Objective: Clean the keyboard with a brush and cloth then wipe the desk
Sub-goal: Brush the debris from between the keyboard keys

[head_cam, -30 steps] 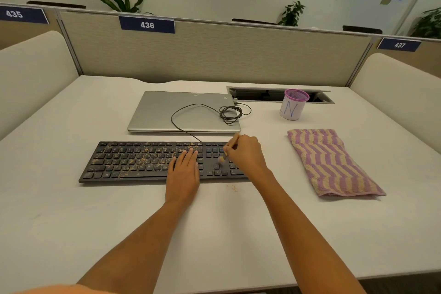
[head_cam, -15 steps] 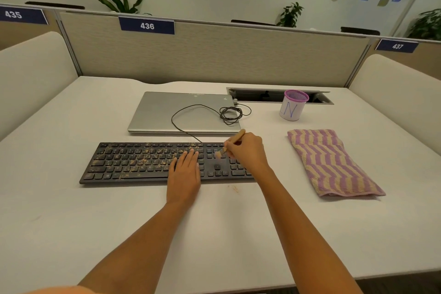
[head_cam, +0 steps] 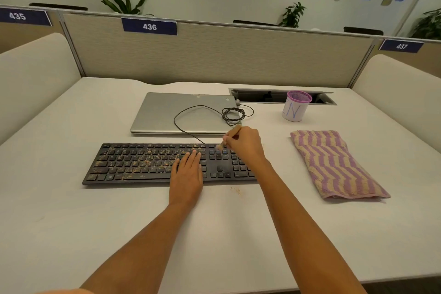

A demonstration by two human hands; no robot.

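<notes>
A black keyboard [head_cam: 133, 162] lies across the white desk [head_cam: 71, 222], its left and middle keys speckled with tan crumbs, its right part dark. My left hand [head_cam: 187, 175] rests flat on the keys near the middle, fingers straight. My right hand [head_cam: 245, 143] grips a small wooden brush [head_cam: 228, 139], bristles down on the top key rows right of centre. A folded pink-and-tan striped cloth [head_cam: 334, 164] lies to the right, apart from both hands.
A shut silver laptop [head_cam: 167, 114] sits behind the keyboard with a coiled black cable [head_cam: 232, 114] on it. A pink-rimmed cup [head_cam: 296, 108] stands by a cable slot [head_cam: 262, 96]. A few crumbs [head_cam: 236, 190] lie in front of the keyboard. Padded partitions surround the desk.
My right hand has carried the brush from the lower right keys up toward the keyboard's top rows. My left hand has stayed in place on the keys.
</notes>
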